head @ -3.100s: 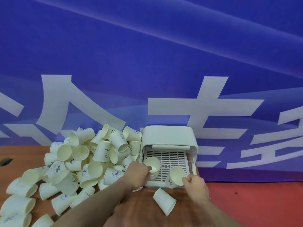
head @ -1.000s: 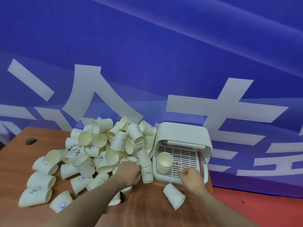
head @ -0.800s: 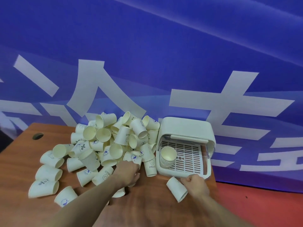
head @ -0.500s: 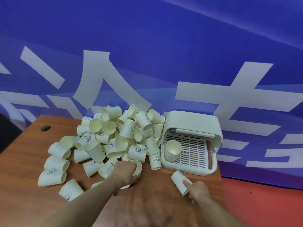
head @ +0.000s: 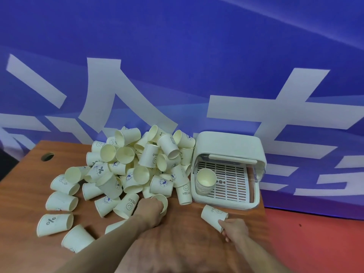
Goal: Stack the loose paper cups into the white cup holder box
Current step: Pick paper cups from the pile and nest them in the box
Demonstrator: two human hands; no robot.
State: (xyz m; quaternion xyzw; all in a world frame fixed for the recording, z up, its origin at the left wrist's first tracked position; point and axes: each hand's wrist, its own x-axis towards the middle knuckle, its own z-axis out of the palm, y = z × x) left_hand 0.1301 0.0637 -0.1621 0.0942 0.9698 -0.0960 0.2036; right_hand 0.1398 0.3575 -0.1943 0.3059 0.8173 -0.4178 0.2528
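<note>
Loose paper cups [head: 128, 170] lie in a big heap on the left and middle of the wooden table [head: 23, 196], most on their sides, some piled on each other, a few strays scattered near-left. The heap's right edge touches the white cup holder box [head: 228, 144], which sits at the far right of the table against the blue banner [head: 177, 56]. Box front is open, slotted tray floor [head: 230, 182] showing. A nested stack of cups [head: 204, 181] stands at the left side of that tray, mouth tilted toward the camera.

Left hand [head: 151, 210] is at the near edge of the heap, fingers curled around one cup [head: 161, 200] whose rim shows just past the knuckles; cup is gripped. Another cup printed HELLO [head: 185, 191] stands mouth down between that hand and the box.

Right hand [head: 234, 229] is near the front of the box, fingers closed on the mouth end of a single cup on its side [head: 213, 214] on the table, base pointing far-left. That cup lies just in front of the box, not touching it.

Red floor [head: 315, 243] shows right of the table. A round hole [head: 47, 156] sits in the table's far-left corner
</note>
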